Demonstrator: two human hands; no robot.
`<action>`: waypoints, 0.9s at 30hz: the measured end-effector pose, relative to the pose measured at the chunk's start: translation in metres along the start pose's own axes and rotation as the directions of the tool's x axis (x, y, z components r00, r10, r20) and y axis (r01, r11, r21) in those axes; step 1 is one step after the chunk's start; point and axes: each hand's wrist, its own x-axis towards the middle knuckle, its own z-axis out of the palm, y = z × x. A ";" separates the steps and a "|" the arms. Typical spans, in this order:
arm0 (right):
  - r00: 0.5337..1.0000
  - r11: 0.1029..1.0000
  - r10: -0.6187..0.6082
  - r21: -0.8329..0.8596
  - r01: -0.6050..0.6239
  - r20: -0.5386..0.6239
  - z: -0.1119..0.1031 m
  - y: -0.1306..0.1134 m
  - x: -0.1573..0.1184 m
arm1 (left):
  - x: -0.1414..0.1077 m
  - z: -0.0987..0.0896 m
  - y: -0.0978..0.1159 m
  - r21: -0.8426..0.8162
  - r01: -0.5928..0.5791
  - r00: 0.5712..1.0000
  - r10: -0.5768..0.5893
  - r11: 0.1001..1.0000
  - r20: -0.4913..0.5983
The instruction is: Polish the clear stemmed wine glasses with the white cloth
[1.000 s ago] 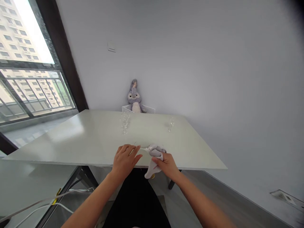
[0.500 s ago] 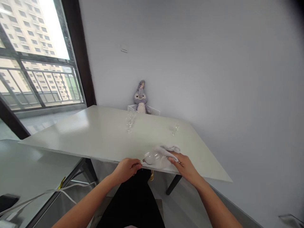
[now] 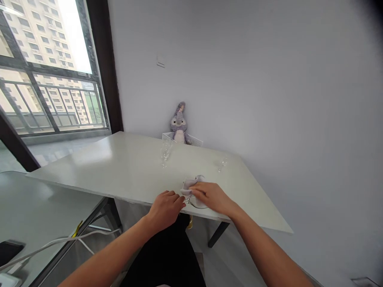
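Near the front edge of the white table (image 3: 134, 175), my left hand (image 3: 166, 208) has its fingers closed on the stem end of a clear wine glass (image 3: 198, 203). The glass lies on its side, its bowl toward the right. My right hand (image 3: 212, 194) grips a pale cloth (image 3: 188, 185) and presses it on the glass near where the bowl meets the stem. Cloth and fingers cover part of the glass; its foot is hidden by my left hand.
Several clear stemmed glasses (image 3: 165, 153) stand close together at the back. Another glass (image 3: 222, 164) is farther right. A plush rabbit (image 3: 179, 126) sits in a white mesh basket (image 3: 196, 141) by the wall. White cables (image 3: 54, 241) cross the lower left table (image 3: 38, 203).
My right hand has moved left with the cloth, from the glass's bowl toward the stem. My left hand stays at the stem end, now turned more back-up. The view has shifted slightly.
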 end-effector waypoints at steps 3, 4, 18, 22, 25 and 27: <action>0.974 0.799 0.225 0.580 -0.159 -0.043 0.001 0.012 0.008 | -0.002 0.003 0.001 -0.056 0.070 0.996 -0.073 0.996 -0.055; 0.935 0.667 0.335 0.729 -0.151 -0.113 0.008 0.014 0.009 | -0.002 0.005 0.003 -0.075 0.112 0.990 -0.118 0.991 -0.075; 0.710 0.902 0.288 0.432 0.025 -0.642 0.141 -0.023 -0.009 | 0.015 0.015 0.021 -0.135 0.464 0.871 -0.479 0.875 -0.110; 0.709 0.930 0.237 0.366 0.031 -0.664 0.139 -0.018 -0.009 | 0.010 0.022 0.020 -0.217 0.359 0.907 -0.394 0.908 -0.147; 0.617 0.826 0.443 0.563 0.000 -0.651 0.133 -0.015 -0.011 | 0.008 0.031 0.025 -0.289 0.351 0.887 -0.415 0.891 -0.203; 0.549 0.728 0.570 0.685 0.006 -0.611 0.129 -0.014 -0.012 | 0.007 0.035 0.029 -0.310 0.383 0.864 -0.456 0.870 -0.213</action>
